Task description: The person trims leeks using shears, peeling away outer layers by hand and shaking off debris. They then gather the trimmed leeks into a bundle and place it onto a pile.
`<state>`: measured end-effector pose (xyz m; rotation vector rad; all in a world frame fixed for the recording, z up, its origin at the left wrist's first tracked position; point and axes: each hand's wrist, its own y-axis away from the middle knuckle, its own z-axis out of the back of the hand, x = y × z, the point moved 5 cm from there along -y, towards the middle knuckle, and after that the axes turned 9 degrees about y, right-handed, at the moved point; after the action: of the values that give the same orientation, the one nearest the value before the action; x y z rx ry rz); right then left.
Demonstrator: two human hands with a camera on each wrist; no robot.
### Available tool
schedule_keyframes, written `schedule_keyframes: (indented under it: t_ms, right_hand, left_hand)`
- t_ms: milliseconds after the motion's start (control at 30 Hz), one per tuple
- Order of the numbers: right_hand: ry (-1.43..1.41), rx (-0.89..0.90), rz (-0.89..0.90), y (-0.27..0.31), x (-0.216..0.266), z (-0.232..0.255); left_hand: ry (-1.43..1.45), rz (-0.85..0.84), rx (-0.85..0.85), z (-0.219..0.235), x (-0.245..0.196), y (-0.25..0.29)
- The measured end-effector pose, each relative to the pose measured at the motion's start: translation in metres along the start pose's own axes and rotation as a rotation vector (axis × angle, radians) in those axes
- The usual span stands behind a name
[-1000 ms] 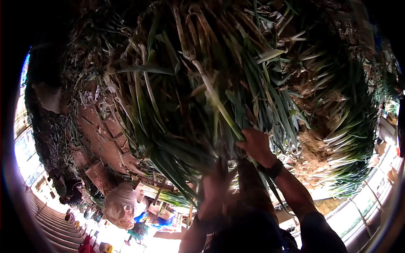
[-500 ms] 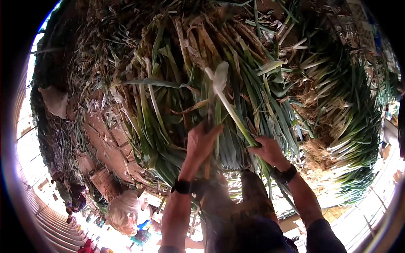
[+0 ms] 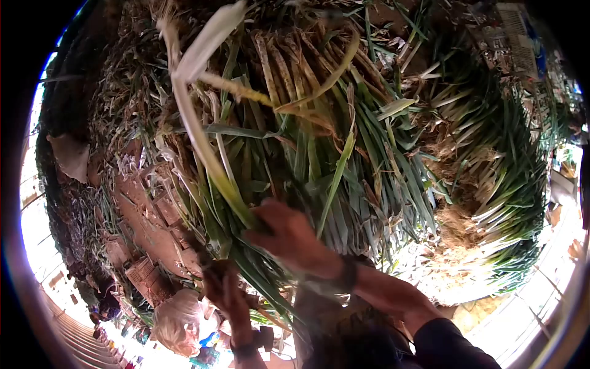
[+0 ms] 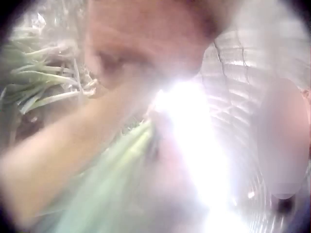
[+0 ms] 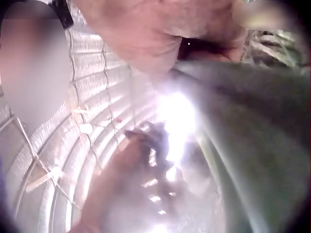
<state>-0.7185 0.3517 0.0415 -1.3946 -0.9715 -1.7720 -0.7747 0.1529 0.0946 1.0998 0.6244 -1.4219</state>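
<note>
My right hand (image 3: 292, 237) grips a long green onion (image 3: 209, 154) by its green part. The onion slants up and left to its pale end, where a whitish peeled sheath (image 3: 212, 40) and yellowed leaves hang loose. Its leaves (image 5: 262, 126) pass close under the hand in the right wrist view. My left hand (image 3: 228, 295), blurred, is lower and to the left, curled round a long tan stick-like thing (image 4: 58, 155); I cannot tell what kind. Below both hands spreads a thick layer of green onions (image 3: 344, 184) with brown, dry ends.
A long stack of onions (image 3: 504, 178) with white stems and roots lies at the right. Leaf waste (image 3: 123, 92) covers the left, beside bare reddish-brown ground (image 3: 144, 212). Another person (image 3: 178, 320) is at the lower left. A slatted crate (image 3: 516, 40) stands at the upper right.
My right hand has swept left with the onion, whose pale end swung to the upper left. My left hand rose over the pile, then moved down and left.
</note>
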Motion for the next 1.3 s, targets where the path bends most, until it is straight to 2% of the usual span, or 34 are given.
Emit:
schedule_keyframes:
  t_ms: [33, 67, 100, 167, 200, 233, 267, 300, 367, 400, 433, 500, 533, 600, 633, 700, 767, 833, 867, 933, 967, 1033, 1133, 1300]
  right_hand:
    - [0.111, 0.026, 0.013, -0.006, -0.014, -0.029]
    - [0.223, 0.051, 0.023, -0.009, -0.027, -0.044]
    - [0.236, 0.051, 0.014, -0.010, -0.036, -0.046]
    - [0.428, 0.106, -0.115, -0.011, -0.064, -0.048]
    - [0.537, -0.023, -0.007, -0.014, -0.074, -0.033]
    - [0.633, -0.035, -0.097, -0.017, -0.096, -0.021]
    - [0.725, -0.047, -0.188, -0.024, -0.114, -0.005]
    - [0.825, -0.130, -0.148, -0.029, -0.131, 0.011]
    - [1.041, -0.298, -0.091, -0.045, -0.147, 0.041]
    - [1.155, -0.382, -0.082, -0.053, -0.150, 0.049]
    - [1.149, -0.380, -0.085, -0.063, -0.156, 0.048]
    - [1.144, -0.280, -0.395, -0.079, -0.190, 0.049]
    - [1.138, -0.277, -0.394, -0.089, -0.200, 0.050]
    - [0.980, -0.250, -0.578, -0.098, -0.213, 0.056]
    - [0.977, -0.246, -0.575, -0.093, -0.213, 0.059]
    - [0.834, -0.106, -0.536, -0.084, -0.192, 0.068]
    - [0.847, -0.085, -0.523, -0.063, -0.185, 0.073]
    - [0.854, 0.017, -0.559, -0.034, -0.174, 0.078]
    - [0.848, 0.019, -0.560, -0.019, -0.166, 0.079]
    - [0.963, -0.023, -0.406, 0.016, -0.142, 0.078]
    - [0.963, -0.025, -0.413, 0.032, -0.136, 0.078]
    - [0.989, -0.027, -0.329, 0.057, -0.122, 0.074]
    - [0.957, 0.067, -0.432, 0.078, -0.108, 0.071]
    - [0.905, 0.132, -0.430, 0.103, -0.091, 0.072]
  left_hand:
    - [0.026, 0.118, -0.089, 0.008, -0.004, -0.003]
    - [0.025, 0.146, -0.103, 0.010, -0.014, -0.008]
    - [0.026, 0.178, -0.113, 0.009, -0.017, -0.013]
    - [0.033, 0.242, -0.128, 0.008, 0.008, -0.018]
    - [0.007, 0.122, -0.038, 0.000, 0.010, -0.021]
    - [-0.025, 0.001, 0.048, -0.006, 0.009, -0.021]
    - [-0.047, 0.011, 0.104, -0.018, 0.008, -0.019]
    - [-0.014, 0.063, 0.178, -0.026, 0.011, -0.014]
    - [0.024, 0.034, 0.283, -0.037, 0.031, -0.007]
    - [0.034, 0.047, 0.309, -0.046, 0.027, -0.005]
    - [0.043, 0.059, 0.336, -0.054, 0.023, -0.002]
    - [-0.029, 0.074, 0.390, -0.061, 0.024, 0.001]
    - [-0.008, 0.099, 0.419, -0.067, 0.021, 0.003]
    - [-0.065, 0.102, 0.455, -0.070, 0.025, 0.010]
    - [-0.068, 0.103, 0.451, -0.069, 0.026, 0.011]
    - [-0.096, -0.024, 0.499, -0.076, 0.018, 0.012]
    - [-0.110, 0.026, 0.544, -0.077, 0.008, 0.013]
    - [-0.159, 0.078, 0.563, -0.078, 0.010, 0.014]
    - [-0.165, 0.079, 0.563, -0.077, 0.010, 0.014]
    - [-0.249, -0.005, 0.617, -0.078, 0.011, 0.019]
    - [-0.250, -0.003, 0.624, -0.081, 0.010, 0.022]
    - [-0.209, 0.163, 0.748, -0.089, 0.013, 0.032]
    - [-0.399, 0.268, 0.849, -0.092, 0.006, 0.058]
    - [-0.411, 0.264, 0.872, -0.090, 0.016, 0.083]
